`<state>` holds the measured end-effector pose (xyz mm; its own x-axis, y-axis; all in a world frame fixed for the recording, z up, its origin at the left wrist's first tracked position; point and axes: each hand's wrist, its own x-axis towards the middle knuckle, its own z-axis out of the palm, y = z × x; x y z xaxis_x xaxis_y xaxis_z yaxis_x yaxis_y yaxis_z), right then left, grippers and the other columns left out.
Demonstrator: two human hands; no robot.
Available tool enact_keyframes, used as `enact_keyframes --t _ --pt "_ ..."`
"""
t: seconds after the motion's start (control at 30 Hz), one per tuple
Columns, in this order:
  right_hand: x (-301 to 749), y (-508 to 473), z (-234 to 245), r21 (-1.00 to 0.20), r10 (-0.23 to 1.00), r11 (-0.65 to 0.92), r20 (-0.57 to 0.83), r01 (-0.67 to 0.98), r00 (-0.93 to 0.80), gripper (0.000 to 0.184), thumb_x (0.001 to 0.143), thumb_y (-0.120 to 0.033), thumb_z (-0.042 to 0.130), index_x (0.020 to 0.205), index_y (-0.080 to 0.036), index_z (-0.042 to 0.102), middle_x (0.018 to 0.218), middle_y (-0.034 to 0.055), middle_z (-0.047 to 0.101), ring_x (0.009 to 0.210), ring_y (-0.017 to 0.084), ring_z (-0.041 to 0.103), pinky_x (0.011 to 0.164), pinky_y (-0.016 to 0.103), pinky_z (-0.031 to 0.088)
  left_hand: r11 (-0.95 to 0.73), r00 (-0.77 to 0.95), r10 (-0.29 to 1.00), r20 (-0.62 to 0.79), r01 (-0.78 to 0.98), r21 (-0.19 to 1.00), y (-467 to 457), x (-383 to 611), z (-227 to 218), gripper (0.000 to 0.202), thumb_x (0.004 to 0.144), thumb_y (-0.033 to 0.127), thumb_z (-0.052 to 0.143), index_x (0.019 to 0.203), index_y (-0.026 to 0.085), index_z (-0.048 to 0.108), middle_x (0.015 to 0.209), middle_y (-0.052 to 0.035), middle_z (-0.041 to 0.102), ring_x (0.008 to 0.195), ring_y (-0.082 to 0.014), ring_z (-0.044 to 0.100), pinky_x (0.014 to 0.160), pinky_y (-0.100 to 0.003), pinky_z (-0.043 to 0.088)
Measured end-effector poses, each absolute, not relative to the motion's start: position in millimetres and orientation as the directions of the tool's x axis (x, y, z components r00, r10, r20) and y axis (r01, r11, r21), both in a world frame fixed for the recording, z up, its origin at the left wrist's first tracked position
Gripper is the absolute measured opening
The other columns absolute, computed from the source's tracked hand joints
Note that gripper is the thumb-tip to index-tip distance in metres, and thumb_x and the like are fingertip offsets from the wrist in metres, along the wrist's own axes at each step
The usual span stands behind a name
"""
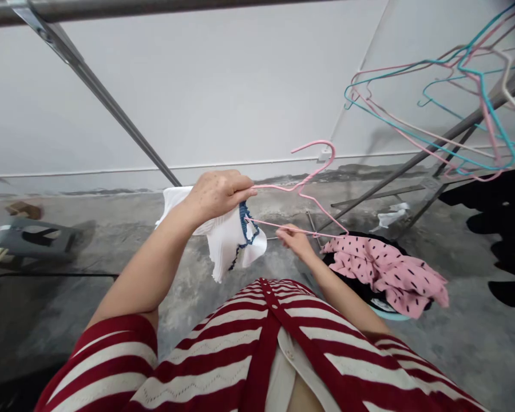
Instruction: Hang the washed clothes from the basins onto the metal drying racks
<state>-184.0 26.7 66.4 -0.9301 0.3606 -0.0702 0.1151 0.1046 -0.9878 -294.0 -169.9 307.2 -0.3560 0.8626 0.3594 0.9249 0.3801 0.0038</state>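
A pink clothes hanger [320,200] is held out in front of me, its hook pointing up. One end of it reaches into the neck of a small white garment [225,237] with blue trim. My left hand [221,194] is closed, pinching the garment's shoulder together with the hanger's upper arm. Lower and to the right, my right hand [295,239] has its fingers closed around the hanger's bottom bar. The garment hangs down below my left hand, and part of it is hidden behind the wrist.
Several pink, blue and white hangers [476,74] hang from a metal rack at upper right. A basin [392,313] holding pink spotted clothing [381,269] stands on the floor below. Dark garments [506,229] hang far right. A grey stool [38,237] stands at left; a metal pole [111,103] slants down.
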Motion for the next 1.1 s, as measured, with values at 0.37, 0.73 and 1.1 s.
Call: enact_keyframes --t 0.37,0.73,1.1 --pt "-251.2 14.0 66.4 -0.955 0.486 0.256 -0.007 0.151 -0.874 0.005 0.069 -0.023 0.057 0.073 -0.021 0.060 0.089 0.0036 0.064 0.090 0.019 0.056 0.083 0.031 0.044 0.387 -0.446 0.718 0.534 0.894 0.226 -192.7 -276.5 293.8 0.030 0.091 0.037 0.047 0.086 0.020 0.072 0.075 -0.0023 0.069 0.069 -0.0123 0.061 0.062 -0.022 0.042" --pt "-225.9 79.5 88.2 -0.907 0.539 -0.412 -0.162 -0.091 -0.827 0.018 0.063 -0.026 0.066 0.074 -0.020 0.054 0.062 -0.0045 0.062 0.053 0.010 0.057 0.053 0.022 0.048 0.421 -0.552 0.525 0.647 0.830 0.367 -245.9 -312.7 236.9 0.019 0.084 0.031 0.058 0.083 0.018 0.072 0.071 -0.0020 0.067 0.065 -0.0132 0.059 0.062 -0.024 0.044" --pt "-177.3 114.9 153.0 -0.908 0.583 -0.324 0.031 -0.267 -0.812 0.051 0.068 -0.071 0.056 0.066 -0.020 0.055 0.053 -0.0029 0.051 0.046 0.008 0.044 0.044 0.021 0.034 0.451 -0.481 0.543 0.688 0.858 0.245 -259.5 -318.8 221.5 0.015 0.085 0.029 0.058 0.086 0.021 0.071 0.065 0.0004 0.061 0.060 -0.0129 0.056 0.057 -0.024 0.041"
